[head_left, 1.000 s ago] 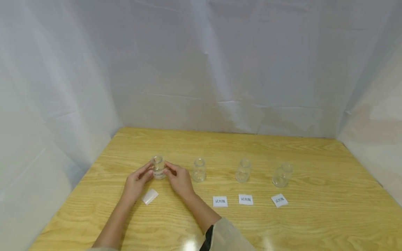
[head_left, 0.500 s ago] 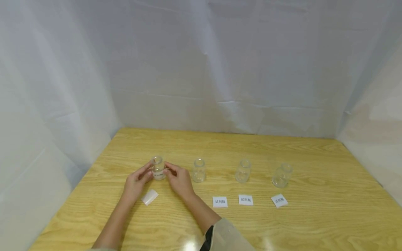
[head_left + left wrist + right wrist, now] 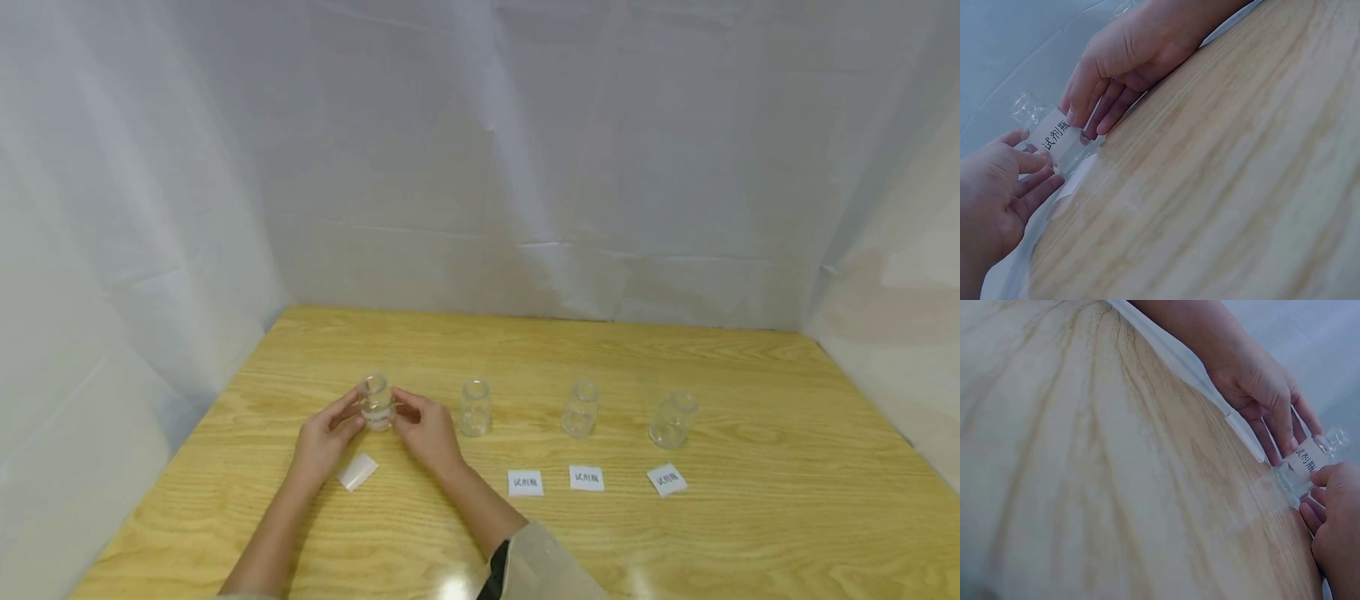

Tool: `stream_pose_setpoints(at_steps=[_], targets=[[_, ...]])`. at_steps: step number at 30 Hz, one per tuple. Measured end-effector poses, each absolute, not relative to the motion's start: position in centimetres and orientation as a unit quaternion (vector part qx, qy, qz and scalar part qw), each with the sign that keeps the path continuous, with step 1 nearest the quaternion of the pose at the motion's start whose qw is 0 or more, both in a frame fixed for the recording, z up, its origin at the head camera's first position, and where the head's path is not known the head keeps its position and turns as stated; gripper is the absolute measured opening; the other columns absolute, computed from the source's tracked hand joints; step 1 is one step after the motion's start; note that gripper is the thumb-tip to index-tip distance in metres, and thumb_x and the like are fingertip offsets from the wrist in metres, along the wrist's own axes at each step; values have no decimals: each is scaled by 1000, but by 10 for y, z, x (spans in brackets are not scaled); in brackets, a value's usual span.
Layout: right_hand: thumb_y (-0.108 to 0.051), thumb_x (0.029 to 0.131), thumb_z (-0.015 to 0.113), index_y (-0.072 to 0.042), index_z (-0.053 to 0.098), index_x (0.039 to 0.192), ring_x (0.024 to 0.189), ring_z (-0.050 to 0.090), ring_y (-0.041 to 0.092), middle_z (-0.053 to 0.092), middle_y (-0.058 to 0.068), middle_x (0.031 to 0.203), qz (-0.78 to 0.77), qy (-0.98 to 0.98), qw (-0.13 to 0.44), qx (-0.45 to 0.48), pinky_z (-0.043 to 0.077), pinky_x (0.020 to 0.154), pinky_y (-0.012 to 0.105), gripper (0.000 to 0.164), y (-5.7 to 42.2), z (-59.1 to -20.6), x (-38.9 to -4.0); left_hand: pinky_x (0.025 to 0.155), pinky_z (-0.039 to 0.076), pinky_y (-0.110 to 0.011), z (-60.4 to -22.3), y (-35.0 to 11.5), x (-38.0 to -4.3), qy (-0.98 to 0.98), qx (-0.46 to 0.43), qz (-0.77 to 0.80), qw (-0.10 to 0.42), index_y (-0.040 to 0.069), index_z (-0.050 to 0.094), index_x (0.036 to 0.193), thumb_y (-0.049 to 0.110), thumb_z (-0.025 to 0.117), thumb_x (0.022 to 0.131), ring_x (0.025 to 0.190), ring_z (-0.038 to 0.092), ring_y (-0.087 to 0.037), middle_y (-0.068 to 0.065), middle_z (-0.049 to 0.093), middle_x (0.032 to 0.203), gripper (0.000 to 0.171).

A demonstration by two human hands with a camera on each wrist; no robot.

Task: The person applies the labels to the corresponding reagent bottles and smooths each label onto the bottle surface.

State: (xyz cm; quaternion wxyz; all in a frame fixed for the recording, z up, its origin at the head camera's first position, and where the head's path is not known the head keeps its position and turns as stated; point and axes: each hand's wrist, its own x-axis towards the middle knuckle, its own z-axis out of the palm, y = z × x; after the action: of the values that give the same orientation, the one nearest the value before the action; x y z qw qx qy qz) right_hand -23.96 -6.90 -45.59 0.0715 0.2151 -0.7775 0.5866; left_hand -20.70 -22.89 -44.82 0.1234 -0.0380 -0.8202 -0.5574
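Left hand and right hand pinched a small glass bottle from either side, at its lettered label — bottle upright, left part of the table. Shiny slip lay just in front; three more bottles stood to the right — three white cards near them.

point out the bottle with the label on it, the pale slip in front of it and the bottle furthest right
labelled bottle point(image 3: 1054, 135): left wrist view, on its white label
pale slip point(image 3: 357, 472): head view, middle of its upper face
rightmost bottle point(image 3: 672, 423): head view, on its clear body
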Motion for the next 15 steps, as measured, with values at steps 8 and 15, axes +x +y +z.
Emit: stream_pose_setpoints(at_steps=[8, 15], targets=[[0, 81, 66, 0, 61, 116, 91, 63, 19, 63, 12, 110, 583, -779, 78, 216, 48, 74, 18, 34, -69, -457, -240, 89, 42, -27, -446, -229, -206, -824, -33, -552, 121, -5, 46, 129, -4, 57, 88, 110, 52, -36, -24, 53, 120, 43], [1, 82, 65, 0, 61, 116, 87, 64, 17, 64, 12, 107, 588, -778, 70, 208, 49, 71, 18, 35, -70, -457, -240, 91, 40, -35, -447, -229, -207, -825, -44, -548, 128, -5, 46, 129, -6, 62, 83, 109, 52, -36, -23, 51, 123, 48]])
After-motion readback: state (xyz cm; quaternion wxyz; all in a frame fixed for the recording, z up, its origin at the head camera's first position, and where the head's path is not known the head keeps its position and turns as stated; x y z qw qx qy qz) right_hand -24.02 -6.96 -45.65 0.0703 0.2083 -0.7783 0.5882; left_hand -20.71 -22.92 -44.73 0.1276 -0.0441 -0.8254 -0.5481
